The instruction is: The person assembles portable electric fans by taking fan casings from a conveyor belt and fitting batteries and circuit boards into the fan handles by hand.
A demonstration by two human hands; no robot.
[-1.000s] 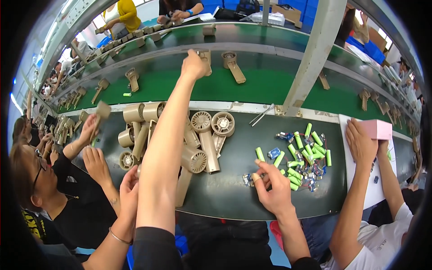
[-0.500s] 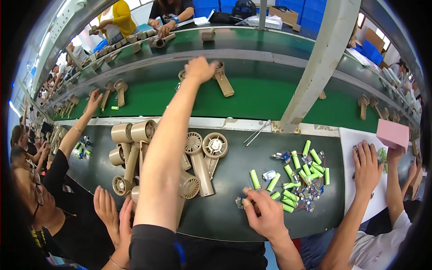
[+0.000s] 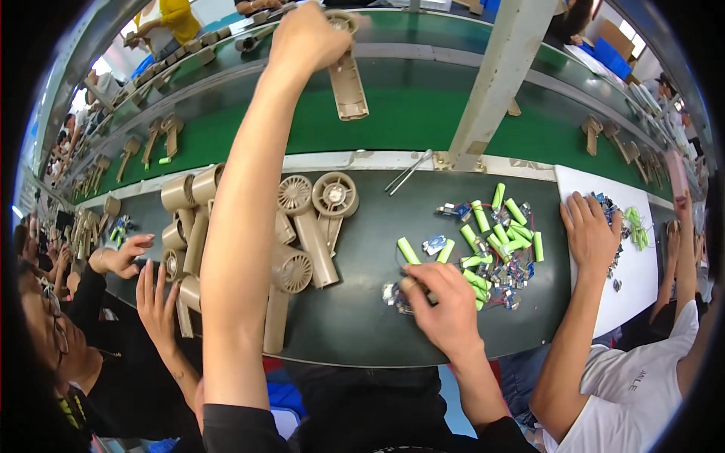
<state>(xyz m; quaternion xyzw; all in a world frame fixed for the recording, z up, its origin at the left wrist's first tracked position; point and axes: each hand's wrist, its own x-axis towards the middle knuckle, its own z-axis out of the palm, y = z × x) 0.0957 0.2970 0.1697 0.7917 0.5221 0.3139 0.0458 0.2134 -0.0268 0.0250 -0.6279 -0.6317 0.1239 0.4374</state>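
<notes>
My left hand (image 3: 311,39) is stretched far out over the green belt, its fingers closed around the head of a tan handheld-fan housing (image 3: 349,90). The housing's handle hangs down toward me, its hollow side showing. Low over the dark table, my right hand (image 3: 445,306) is curled, its fingertips pinched on a small circuit board (image 3: 394,296) that they partly cover. Just beyond these fingers lies a pile of green battery cells (image 3: 516,234) wired to little blue boards. Tan fan housings (image 3: 313,245) are heaped left of centre, partly behind my left forearm.
Metal tweezers (image 3: 408,172) lie by the pale rail. A grey post (image 3: 502,83) rises beyond the table. One co-worker's hands (image 3: 156,298) are by the heap at left; another's hand (image 3: 593,234) rests by a white sheet (image 3: 642,283). More housings (image 3: 593,136) stand on the belt.
My left hand has raised the fan housing from the belt. The view has shifted, so the table sits higher. The left co-worker's reaching arm has drawn back from the belt.
</notes>
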